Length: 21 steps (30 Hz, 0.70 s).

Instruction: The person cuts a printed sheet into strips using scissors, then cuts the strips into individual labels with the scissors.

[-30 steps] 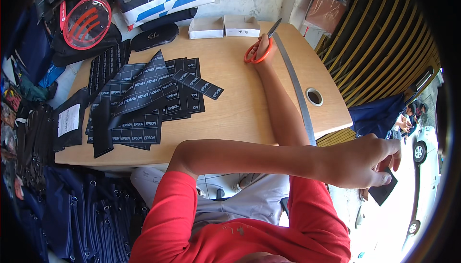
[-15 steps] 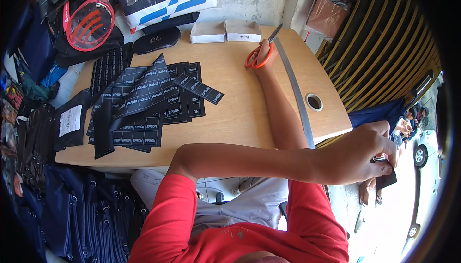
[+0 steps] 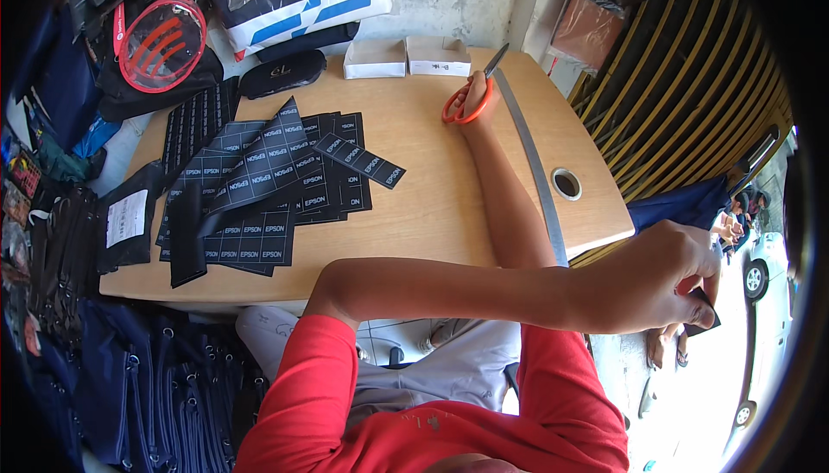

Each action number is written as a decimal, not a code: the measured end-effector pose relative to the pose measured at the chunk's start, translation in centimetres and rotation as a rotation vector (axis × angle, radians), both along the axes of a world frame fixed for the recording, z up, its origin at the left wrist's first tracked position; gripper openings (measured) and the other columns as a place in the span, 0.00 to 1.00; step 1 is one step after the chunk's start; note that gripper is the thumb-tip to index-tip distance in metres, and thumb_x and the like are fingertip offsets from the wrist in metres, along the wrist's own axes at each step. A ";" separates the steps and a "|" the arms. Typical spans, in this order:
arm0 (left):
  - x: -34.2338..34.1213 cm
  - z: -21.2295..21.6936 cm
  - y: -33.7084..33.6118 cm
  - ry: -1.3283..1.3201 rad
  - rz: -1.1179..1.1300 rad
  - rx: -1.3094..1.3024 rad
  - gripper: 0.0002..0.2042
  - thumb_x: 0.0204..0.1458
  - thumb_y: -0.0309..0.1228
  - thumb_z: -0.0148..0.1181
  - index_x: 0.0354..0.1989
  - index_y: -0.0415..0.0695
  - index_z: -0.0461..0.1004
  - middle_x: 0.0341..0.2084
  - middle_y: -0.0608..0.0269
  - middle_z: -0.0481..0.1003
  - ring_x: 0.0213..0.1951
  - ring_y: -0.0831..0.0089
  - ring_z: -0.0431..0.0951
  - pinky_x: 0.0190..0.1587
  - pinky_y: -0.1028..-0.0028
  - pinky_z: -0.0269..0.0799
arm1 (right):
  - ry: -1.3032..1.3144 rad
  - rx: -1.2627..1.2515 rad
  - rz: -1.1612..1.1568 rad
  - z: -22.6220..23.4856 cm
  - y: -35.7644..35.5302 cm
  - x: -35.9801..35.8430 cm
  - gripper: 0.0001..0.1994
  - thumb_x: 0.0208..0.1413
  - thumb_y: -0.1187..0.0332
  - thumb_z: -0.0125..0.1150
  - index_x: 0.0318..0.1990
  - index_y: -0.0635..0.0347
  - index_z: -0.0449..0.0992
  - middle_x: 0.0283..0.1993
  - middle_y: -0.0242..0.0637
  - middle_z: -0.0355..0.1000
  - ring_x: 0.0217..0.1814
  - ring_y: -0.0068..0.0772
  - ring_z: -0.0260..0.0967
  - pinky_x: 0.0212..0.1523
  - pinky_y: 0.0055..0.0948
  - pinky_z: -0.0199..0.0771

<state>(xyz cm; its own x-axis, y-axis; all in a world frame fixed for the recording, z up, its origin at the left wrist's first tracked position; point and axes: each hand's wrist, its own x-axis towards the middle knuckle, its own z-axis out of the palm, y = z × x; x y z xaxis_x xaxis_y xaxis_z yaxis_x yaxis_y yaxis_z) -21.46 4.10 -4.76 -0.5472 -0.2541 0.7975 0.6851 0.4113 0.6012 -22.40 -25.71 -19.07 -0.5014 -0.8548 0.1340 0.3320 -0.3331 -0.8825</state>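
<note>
My left forearm crosses in front of me to the right, past the table's right side. There my left hand pinches a small black label piece between thumb and fingers. My right hand rests at the far part of the table, closed around orange-handled scissors, blades pointing up and away. On the table's left lie overlapping black sheets of printed labels, some curled or folded. A short cut label strip sits on their right edge.
A long metal ruler lies along the right of the wooden table, beside a round cable hole. Two white cardboard boxes and a black case stand at the back. Dark blue bags are piled at left.
My left hand has shifted slightly to the right, and the label piece in it has turned a little. My right hand with the scissors has barely moved.
</note>
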 end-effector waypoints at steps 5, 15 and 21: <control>0.1 0.0 0.2 0.011 0.018 0.012 0.07 0.44 0.25 0.70 0.30 0.39 0.77 0.24 0.58 0.71 0.28 0.66 0.72 0.33 0.68 0.66 | -0.001 0.024 0.018 0.2 0.4 0.0 0.07 0.53 0.67 0.50 0.29 0.60 0.64 0.18 0.32 0.59 0.15 0.23 0.55 0.14 0.24 0.59; 1.5 -0.9 -8.4 0.239 0.598 -0.321 0.07 0.47 0.27 0.70 0.33 0.43 0.79 0.23 0.64 0.71 0.23 0.73 0.71 0.29 0.72 0.67 | -0.033 0.033 0.072 -0.3 -0.1 0.9 0.08 0.52 0.66 0.52 0.28 0.60 0.65 0.19 0.33 0.60 0.17 0.23 0.57 0.15 0.25 0.60; 11.3 -7.8 -20.5 -0.054 1.157 -0.264 0.08 0.58 0.28 0.59 0.40 0.36 0.77 0.27 0.62 0.76 0.28 0.75 0.73 0.32 0.74 0.69 | -0.287 -0.209 0.431 -2.6 -3.4 -2.9 0.21 0.61 0.48 0.54 0.38 0.60 0.68 0.26 0.34 0.64 0.25 0.25 0.62 0.24 0.25 0.65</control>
